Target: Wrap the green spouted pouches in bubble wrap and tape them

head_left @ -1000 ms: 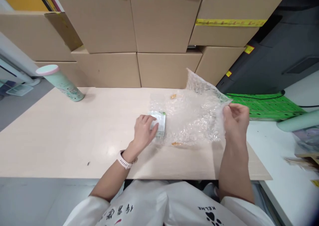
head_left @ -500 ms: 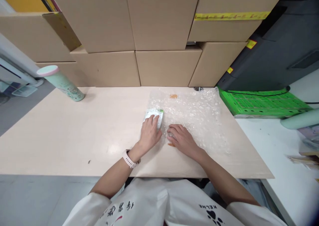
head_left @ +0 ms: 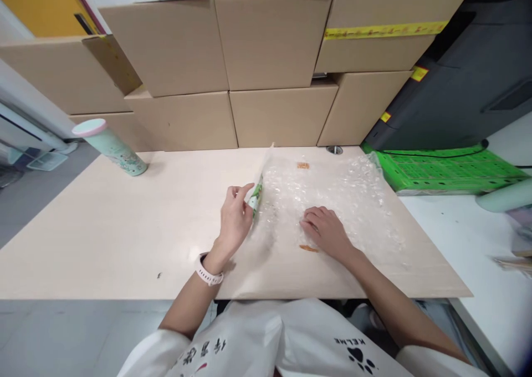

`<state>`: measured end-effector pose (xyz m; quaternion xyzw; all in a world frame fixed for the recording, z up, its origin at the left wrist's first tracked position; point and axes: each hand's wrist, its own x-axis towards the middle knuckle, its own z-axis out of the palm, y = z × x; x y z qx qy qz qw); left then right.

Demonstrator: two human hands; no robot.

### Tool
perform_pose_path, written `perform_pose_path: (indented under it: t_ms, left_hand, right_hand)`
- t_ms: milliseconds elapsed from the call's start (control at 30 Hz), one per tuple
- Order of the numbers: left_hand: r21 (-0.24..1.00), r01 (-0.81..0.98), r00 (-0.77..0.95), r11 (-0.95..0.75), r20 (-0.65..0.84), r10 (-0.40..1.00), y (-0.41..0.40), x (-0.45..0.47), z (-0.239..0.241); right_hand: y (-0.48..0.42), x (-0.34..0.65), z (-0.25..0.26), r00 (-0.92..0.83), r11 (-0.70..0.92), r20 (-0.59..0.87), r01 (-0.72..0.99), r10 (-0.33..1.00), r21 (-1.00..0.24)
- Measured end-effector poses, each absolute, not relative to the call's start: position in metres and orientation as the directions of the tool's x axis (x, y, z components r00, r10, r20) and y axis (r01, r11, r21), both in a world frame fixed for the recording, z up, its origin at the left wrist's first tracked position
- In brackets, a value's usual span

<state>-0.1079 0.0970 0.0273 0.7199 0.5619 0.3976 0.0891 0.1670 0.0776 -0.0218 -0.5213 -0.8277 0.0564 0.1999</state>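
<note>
My left hand (head_left: 236, 215) grips the side of a thin green-and-white packet (head_left: 256, 195), which is tipped up on its edge. Clear bubble wrap (head_left: 332, 183) spreads over the table to the right of it, and its left edge rises beside the packet. Whether the wrap covers the packet's near side is hard to see. My right hand (head_left: 326, 232) rests on the bubble wrap with loosely bent fingers, pressing it against the table. Orange printed marks (head_left: 308, 248) show near its fingertips and farther back on the wrap.
Stacked cardboard boxes (head_left: 282, 119) form a wall along the table's back edge. A mint tumbler with a pink rim (head_left: 118, 152) stands at the back left. To the right are a green plastic crate (head_left: 449, 172), a dark grey case (head_left: 465, 88) and a white side table (head_left: 453, 227).
The packet has gone from lying flat to tilted up on its edge, lifting the wrap's left side. My left hand has shifted left, and my right hand has slid right along the wrap.
</note>
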Motion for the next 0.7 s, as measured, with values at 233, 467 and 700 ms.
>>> perform_pose_path:
  t_ms: [233,467,700]
  left_hand:
    - [0.702,0.702,0.048,-0.117,0.117,0.992,0.094,-0.144,0.0]
    - [0.958,0.259,-0.053,0.126,-0.116,0.992,0.096,-0.128,-0.002]
    - [0.893,-0.186,0.014,0.41,-0.415,0.91,0.093,-0.118,0.013]
  right_hand:
    - [0.082,0.211,-0.014,-0.184,0.213,0.286,0.974,0.94,-0.075]
    - [0.071,0.139,0.002,-0.327,0.42,0.281,0.814,0.902,-0.401]
    - [0.061,0.103,-0.018,-0.54,0.523,0.102,0.724,0.835,-0.449]
